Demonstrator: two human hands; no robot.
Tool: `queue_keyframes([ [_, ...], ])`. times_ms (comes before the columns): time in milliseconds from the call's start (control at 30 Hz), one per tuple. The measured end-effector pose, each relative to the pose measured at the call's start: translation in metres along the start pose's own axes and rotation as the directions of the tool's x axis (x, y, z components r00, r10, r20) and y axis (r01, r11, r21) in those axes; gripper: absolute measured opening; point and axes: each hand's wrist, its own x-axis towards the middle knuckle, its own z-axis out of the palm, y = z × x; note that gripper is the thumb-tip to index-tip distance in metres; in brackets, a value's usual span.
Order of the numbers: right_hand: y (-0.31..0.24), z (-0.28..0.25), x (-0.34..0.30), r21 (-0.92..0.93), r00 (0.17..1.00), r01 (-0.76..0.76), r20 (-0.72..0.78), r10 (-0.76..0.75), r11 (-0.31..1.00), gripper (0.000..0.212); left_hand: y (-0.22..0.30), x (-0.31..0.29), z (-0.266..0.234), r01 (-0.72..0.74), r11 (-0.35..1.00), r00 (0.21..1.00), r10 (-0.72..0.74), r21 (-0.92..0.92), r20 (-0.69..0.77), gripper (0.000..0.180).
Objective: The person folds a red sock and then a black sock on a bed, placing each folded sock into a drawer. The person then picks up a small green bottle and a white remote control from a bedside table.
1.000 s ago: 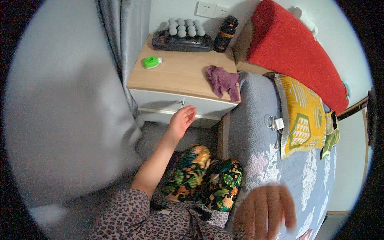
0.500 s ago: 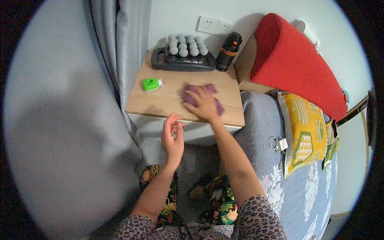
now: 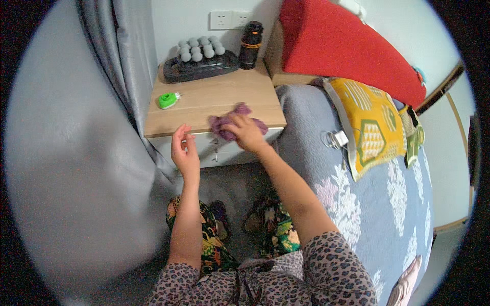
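My right hand (image 3: 246, 134) is closed on a bunched purple cloth (image 3: 243, 108) at the front edge of a wood-topped nightstand (image 3: 204, 102). Part of the cloth lies on the top, and part hangs over the edge before the white drawer front. My left hand (image 3: 185, 154) hovers before the nightstand's front left, its fingers slightly bent and apart, with nothing in them. A bright green plastic dispenser-like thing with a white tip (image 3: 168, 100) lies on the left of the top. Behind it stand a black base with grey balls (image 3: 201, 66) and a dark bottle with an orange band (image 3: 250, 47).
A grey curtain (image 3: 125, 66) hangs close along the nightstand's left. To the right is a bed with a blue-grey cover (image 3: 306, 127), a yellow patterned pillow (image 3: 365, 127), a white charger (image 3: 338, 138) and a red cushion (image 3: 337, 46). Wall sockets (image 3: 230, 20) are behind.
My right hand has drawn the cloth toward the nightstand's front edge, and the cloth is more bunched. My left hand stays raised before the nightstand. The whole view has shifted.
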Motion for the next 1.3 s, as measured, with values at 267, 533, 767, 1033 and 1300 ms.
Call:
queue_keyframes([
  [267, 0.052, -0.078, -0.077, 0.42, 0.864, -0.484, 0.092, 0.495, 0.767, 0.057, -0.025, -0.018, 0.018, 0.287, 0.957, 0.87, -0.248, -0.029, 0.426, 0.033],
  [533, -0.086, -0.093, -0.001, 0.874, 0.915, -0.403, 0.376, 0.147, 0.272, 0.062, 0.015, -0.034, 0.021, 0.701, 0.452, 0.712, -0.488, -0.552, 0.505, 0.051],
  [767, -0.059, 0.043, 0.129, 0.639, 0.928, -0.371, 0.217, 0.304, 0.674, 0.063, -0.008, 0.02, -0.03, 0.257, 0.435, 0.71, -0.691, -0.863, -0.136, 0.028],
  [1033, -0.074, 0.114, 0.201, 0.227, 0.945, -0.308, 0.184, 0.27, 0.924, 0.077, 0.002, 0.031, -0.029, 0.346, 0.574, 0.754, -0.641, -0.742, -0.144, 0.033],
  [1300, -0.049, 0.05, 0.128, 0.6, 0.907, -0.34, 0.006, 0.422, 0.724, 0.059, -0.002, 0.033, -0.028, 0.435, 0.458, 0.8, -0.592, -0.775, 0.098, 0.051],
])
